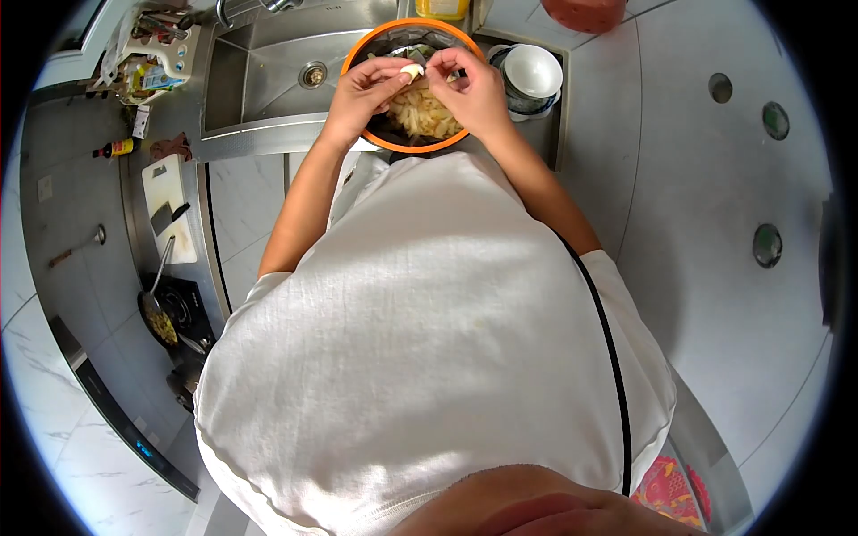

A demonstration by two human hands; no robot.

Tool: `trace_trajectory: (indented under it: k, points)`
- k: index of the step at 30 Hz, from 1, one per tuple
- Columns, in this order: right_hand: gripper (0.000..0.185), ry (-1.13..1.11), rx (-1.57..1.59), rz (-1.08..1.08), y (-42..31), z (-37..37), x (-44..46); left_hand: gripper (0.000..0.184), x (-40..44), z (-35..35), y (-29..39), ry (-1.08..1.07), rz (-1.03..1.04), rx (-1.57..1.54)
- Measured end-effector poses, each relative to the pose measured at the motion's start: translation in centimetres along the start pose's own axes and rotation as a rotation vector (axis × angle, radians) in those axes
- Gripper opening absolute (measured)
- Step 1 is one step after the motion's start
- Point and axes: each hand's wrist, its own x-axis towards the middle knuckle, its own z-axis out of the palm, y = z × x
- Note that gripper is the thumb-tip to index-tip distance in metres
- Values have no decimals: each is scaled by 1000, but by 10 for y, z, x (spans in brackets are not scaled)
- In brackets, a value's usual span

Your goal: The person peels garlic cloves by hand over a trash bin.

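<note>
pinching a pale, clove-like piece [411,71] between thumb and fingers, the left hand [368,95] holds it above an orange-rimmed bin [414,148] with pale scraps [420,116] inside. the right hand [470,95] curls its fingers just beside it (whether they grip anything, i cannot tell), and to the right a white bowl [534,71] sits atop other dishes [516,99].

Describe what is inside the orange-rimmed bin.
Inside the bin, pale yellowish scraps show. The left hand and right hand cover part; anything beneath the scraps is hidden.
</note>
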Motion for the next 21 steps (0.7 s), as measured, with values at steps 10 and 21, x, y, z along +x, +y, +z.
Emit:
trace_trajectory:
  k: [10,21]
  points:
    - [17,-26,37,-3,12,9,0,23,-5,-4,-1,103,36,9]
    - [15,-32,-16,-33,12,5,6,27,-8,-10,12,24,-14,-3]
